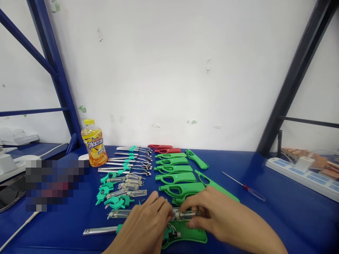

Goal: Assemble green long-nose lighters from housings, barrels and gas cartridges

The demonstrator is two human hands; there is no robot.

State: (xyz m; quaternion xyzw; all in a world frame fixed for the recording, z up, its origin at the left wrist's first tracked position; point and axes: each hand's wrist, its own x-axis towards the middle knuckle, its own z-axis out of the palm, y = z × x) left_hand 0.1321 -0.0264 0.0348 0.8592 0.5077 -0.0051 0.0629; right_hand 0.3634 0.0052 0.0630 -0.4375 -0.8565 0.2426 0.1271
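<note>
A scuffed white wall (185,88) is rising behind the blue table (286,229) I am working at. Toward the back left, a yellow-capped bottle (94,145) is standing upright, its yellow label showing 冰红茶 in large characters; the smaller print I am not managing to make out fully. With my right hand (205,211) I am grasping a clear tank (184,214) between thumb and fingers, holding it over a green shell (197,235) that is lying near the table's front edge. My left hand (149,220) is bunching its fingers at the tank's left end, though I cannot tell whether they are pinching it. A silver tube (102,230) is running toward my left wrist, its dark mark too small for reading. Beyond my hands, green casings (173,169) are lying in a column, with tiny pale marks I am not able to read, and red casings (161,146) are lying farthest back. To their left, wired metal rods (119,164) are resting in rows behind teal pieces (106,190). A screwdriver (246,187) is lying on the right, near a white power strip (299,176).
</note>
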